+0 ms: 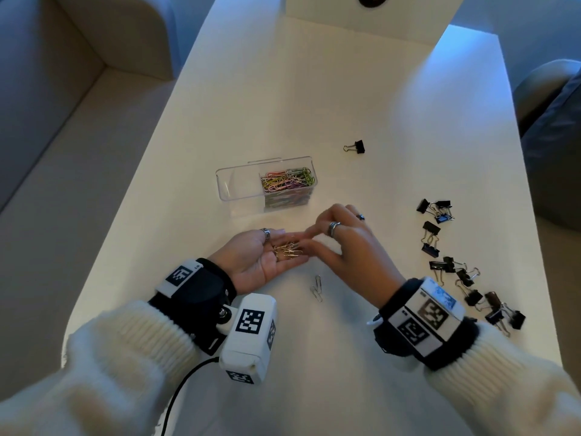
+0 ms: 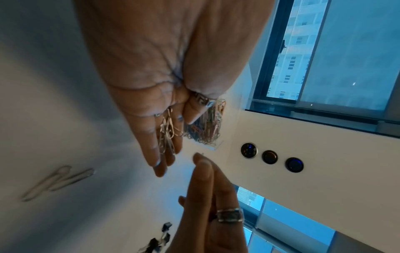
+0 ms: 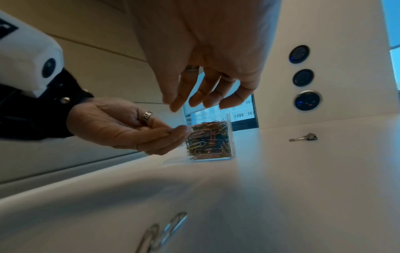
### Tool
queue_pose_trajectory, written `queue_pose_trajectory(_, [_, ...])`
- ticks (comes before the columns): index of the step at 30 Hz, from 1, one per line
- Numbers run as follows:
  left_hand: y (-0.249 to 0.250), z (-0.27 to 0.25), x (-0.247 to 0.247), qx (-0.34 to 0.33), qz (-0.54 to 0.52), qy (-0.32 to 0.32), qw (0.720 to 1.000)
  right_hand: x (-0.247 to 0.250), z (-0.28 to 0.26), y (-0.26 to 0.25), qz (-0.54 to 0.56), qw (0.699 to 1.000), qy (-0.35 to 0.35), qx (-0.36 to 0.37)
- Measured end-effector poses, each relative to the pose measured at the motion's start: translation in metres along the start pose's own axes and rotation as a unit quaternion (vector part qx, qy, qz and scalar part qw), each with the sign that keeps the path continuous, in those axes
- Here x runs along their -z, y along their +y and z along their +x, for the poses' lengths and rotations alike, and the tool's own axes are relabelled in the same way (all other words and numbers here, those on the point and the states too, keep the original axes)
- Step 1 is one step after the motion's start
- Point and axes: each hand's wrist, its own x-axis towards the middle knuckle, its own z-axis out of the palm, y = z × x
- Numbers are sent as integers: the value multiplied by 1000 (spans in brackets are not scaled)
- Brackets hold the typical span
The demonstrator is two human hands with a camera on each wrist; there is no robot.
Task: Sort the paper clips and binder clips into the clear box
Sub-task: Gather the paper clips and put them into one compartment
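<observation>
Woolly white sleeves [image 1: 132, 350] are filling the bottom of the head view. Beyond them the left hand [image 1: 261, 258] is lying palm up, fingers relaxed, cradling a small heap of gold paper clips [image 1: 287, 249]. The right hand [image 1: 339, 243] is hovering just beside it, thumb and forefinger drawn near each other over the heap; whether they are pinching a clip I cannot tell. Two silver paper clips [image 1: 317, 287] are lying on the white table [image 1: 345, 89] near the wrists. The clear box [image 1: 267, 184] is standing just beyond the hands, its right compartment packed with coloured clips, its left one looking empty. Black binder clips [image 1: 462, 269] are lying scattered to the right, with one stray binder clip [image 1: 355, 147] farther off.

From the left wrist, the gold clips are resting along the loosely extended fingers [image 2: 158, 154], with the right hand's fingertips close by.

From the right wrist, the right hand's fingers [image 3: 207, 95] are hanging spread and slightly curled above the left hand, seemingly holding nothing.

Judging by look, the paper clips are feeling light, thin and slippery, and are tangling easily; tipping them from the cupped palm is looking safer than pinching. The binder clips are stiffer and bulkier, best taken by the black body or wire handles.
</observation>
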Motion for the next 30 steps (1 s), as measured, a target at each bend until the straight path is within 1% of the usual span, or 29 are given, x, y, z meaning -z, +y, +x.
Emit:
queue_pose_trajectory(3, [19, -4, -8, -27, -6, -16, 999, 11, 16, 7, 46, 996, 50, -55])
queue_pose_trajectory(6, [45, -6, -20, -74, -23, -28, 997, 20, 38, 16, 54, 992, 66, -88])
queue_pose_trajectory(8, [61, -4, -28, -101, -22, -15, 994, 22, 49, 19, 63, 991, 72, -99])
queue_pose_trajectory(11, [74, -1, -35, -114, 4, 15, 993, 19, 57, 19, 64, 991, 60, -104])
queue_pose_trajectory(16, [81, -4, -32, -108, 46, 16, 993, 13, 61, 20, 51, 992, 31, -113])
queue_pose_trajectory(19, [81, -13, -30, -128, 76, 9, 989, 12, 62, 22, 42, 993, 32, -107])
queue_pose_trajectory(21, [81, -17, -28, -156, 137, 30, 978, 11, 63, 24, 28, 994, 30, -104])
queue_pose_trajectory(22, [80, -18, -27, -177, 199, 49, 963, 10, 63, 24, 12, 995, 28, -97])
queue_pose_trajectory(23, [79, -18, -26, -199, 280, 70, 937, 9, 64, 24, -13, 996, 25, -85])
queue_pose_trajectory(24, [77, -17, -24, -220, 368, 87, 899, 8, 64, 24, -46, 996, 22, -69])
queue_pose_trajectory(26, [72, -12, -19, -251, 526, 105, 806, 5, 64, 24, -109, 993, 16, -36])
queue_pose_trajectory(27, [69, -9, -16, -260, 584, 110, 761, 3, 64, 24, -130, 991, 13, -26])
queue_pose_trajectory(28, [67, -7, -14, -263, 624, 114, 727, 2, 64, 25, -145, 989, 11, -20])
queue_pose_trajectory(29, [66, -5, -13, -262, 645, 119, 708, 1, 64, 25, -155, 988, 12, -17])
queue_pose_trajectory(30, [65, -4, -13, -262, 651, 121, 701, 2, 64, 26, -157, 987, 15, -17])
